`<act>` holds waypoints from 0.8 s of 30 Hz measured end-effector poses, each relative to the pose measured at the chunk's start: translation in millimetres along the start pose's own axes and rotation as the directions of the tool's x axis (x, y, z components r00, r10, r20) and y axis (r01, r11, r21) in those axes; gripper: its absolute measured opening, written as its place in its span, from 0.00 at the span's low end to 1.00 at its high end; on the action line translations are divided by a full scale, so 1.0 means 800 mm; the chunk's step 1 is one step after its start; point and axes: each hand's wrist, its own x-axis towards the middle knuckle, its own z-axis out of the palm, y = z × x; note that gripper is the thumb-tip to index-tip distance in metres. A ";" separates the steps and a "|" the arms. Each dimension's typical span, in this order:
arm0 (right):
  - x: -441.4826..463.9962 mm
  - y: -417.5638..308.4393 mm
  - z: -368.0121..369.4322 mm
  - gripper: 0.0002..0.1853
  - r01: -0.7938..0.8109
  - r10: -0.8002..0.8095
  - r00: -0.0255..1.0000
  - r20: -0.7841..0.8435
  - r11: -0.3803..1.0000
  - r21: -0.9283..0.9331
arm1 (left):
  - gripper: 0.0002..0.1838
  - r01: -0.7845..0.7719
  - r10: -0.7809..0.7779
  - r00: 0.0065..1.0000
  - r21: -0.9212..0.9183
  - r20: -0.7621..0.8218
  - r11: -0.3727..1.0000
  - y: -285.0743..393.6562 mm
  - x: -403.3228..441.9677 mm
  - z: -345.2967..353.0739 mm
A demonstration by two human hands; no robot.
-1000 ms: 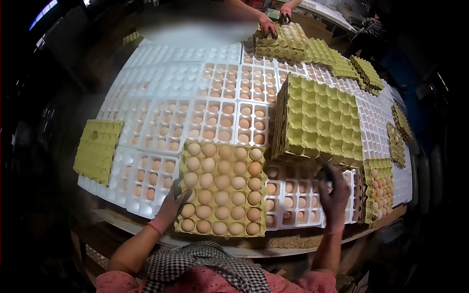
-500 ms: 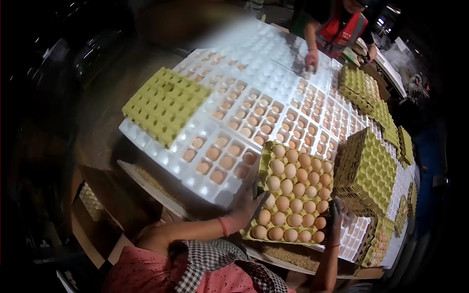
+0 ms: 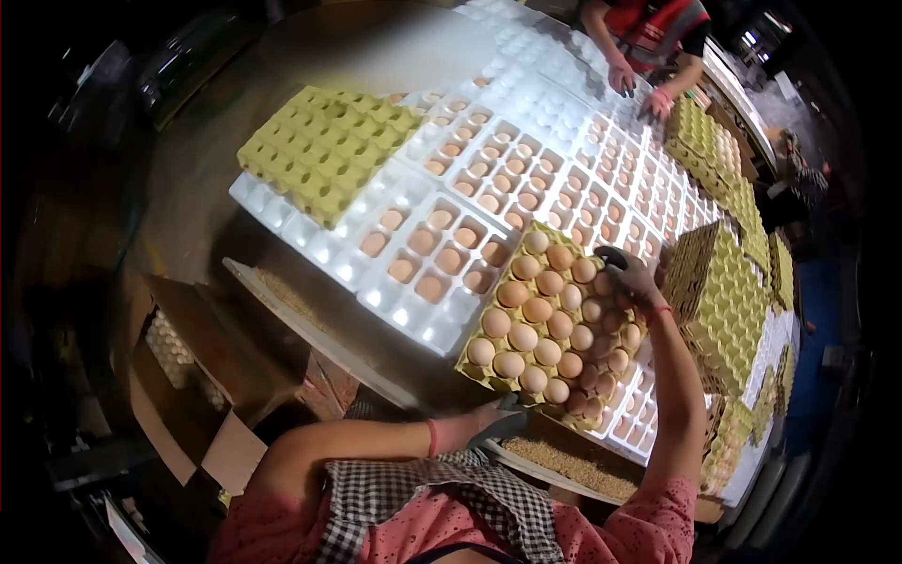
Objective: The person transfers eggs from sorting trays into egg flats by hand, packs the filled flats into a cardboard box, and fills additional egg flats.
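A yellow-green egg tray (image 3: 548, 324) full of brown and cream eggs is tilted in front of my body, over the white trays. My left hand (image 3: 489, 420), in a dark-palmed glove, is at the tray's near edge, its fingers partly hidden beneath. At the far right edge, my right hand (image 3: 631, 278) has its fingers closed on the tray's rim. White plastic trays (image 3: 404, 301) with eggs in their square cells lie under and beyond it. Right of my right hand rises a stack of empty yellow-green trays (image 3: 722, 301).
Another yellow-green tray (image 3: 329, 150) lies face down at the left. Across the table, a co-worker in a red vest (image 3: 648, 33) has both hands over the white trays. An open cardboard box (image 3: 174, 428) with eggs stands at lower left. More egg trays (image 3: 700, 146) line the right.
The view has swung left. The full egg tray has been lifted and turned, and my right hand has moved from its side to its far edge. The co-worker's hands are now over the white trays.
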 end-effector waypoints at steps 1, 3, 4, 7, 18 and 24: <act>-0.013 -0.021 0.008 0.23 0.046 -0.070 0.991 -0.112 0.978 -0.202 | 0.33 0.004 0.034 0.994 0.346 -0.102 0.938 0.048 -0.041 0.037; -0.055 -0.091 0.029 0.25 0.209 -0.424 0.849 -0.313 0.816 -0.539 | 0.36 -0.221 0.305 0.950 0.837 0.069 0.500 0.086 -0.079 0.043; -0.085 -0.127 0.042 0.26 0.133 -0.365 0.861 -0.354 0.833 -0.536 | 0.34 -0.200 0.530 0.836 0.978 0.141 0.056 0.106 -0.103 0.054; -0.168 -0.195 0.113 0.22 0.364 -0.403 0.915 0.026 0.795 -0.485 | 0.32 0.111 0.603 0.731 0.816 0.320 -0.567 0.174 -0.130 0.071; -0.190 -0.181 0.168 0.15 0.187 0.004 0.755 -0.656 0.957 0.222 | 0.26 -0.335 0.666 0.723 0.936 0.182 0.108 0.259 -0.100 0.021; -0.145 -0.198 0.188 0.13 -0.142 -0.050 0.959 -0.278 0.765 -0.629 | 0.27 -0.125 0.198 0.842 0.540 0.501 -0.832 0.231 -0.096 0.030</act>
